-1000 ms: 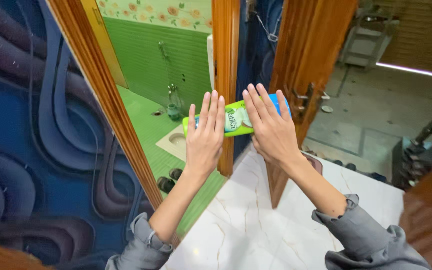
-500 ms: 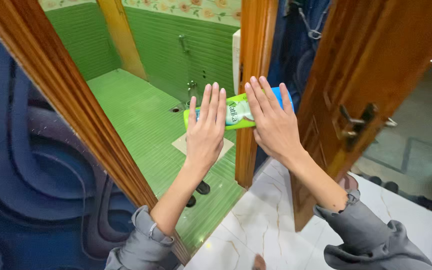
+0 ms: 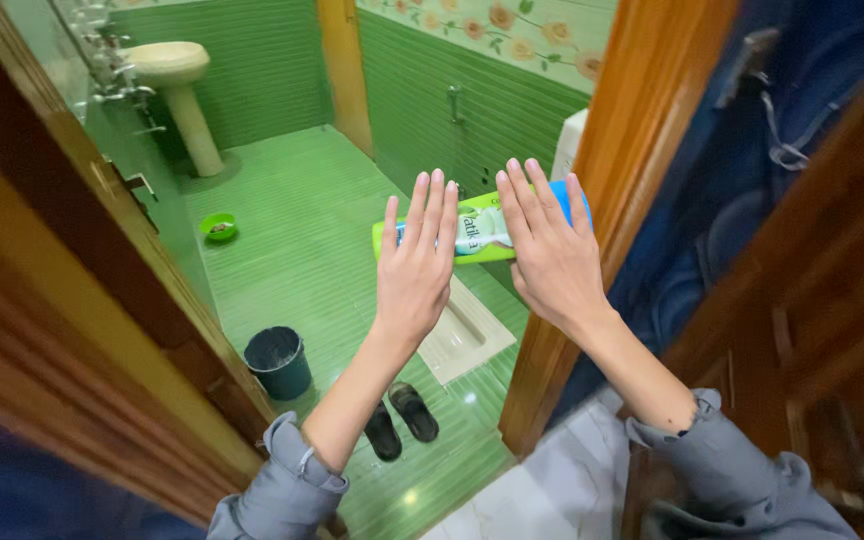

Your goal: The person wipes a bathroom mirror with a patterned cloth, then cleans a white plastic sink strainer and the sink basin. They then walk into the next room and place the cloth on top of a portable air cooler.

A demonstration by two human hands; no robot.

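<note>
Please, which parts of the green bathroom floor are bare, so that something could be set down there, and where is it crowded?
Bare tiles lie between the green bowl, the pedestal basin and the far wall. It is crowded near the doorway: the dark bucket, the slippers and the floor toilet pan stand close together.

I held both arms stretched forward, my left hand (image 3: 414, 268) and right hand (image 3: 550, 258) flat, fingers (image 3: 430, 205) straight and together.
</note>
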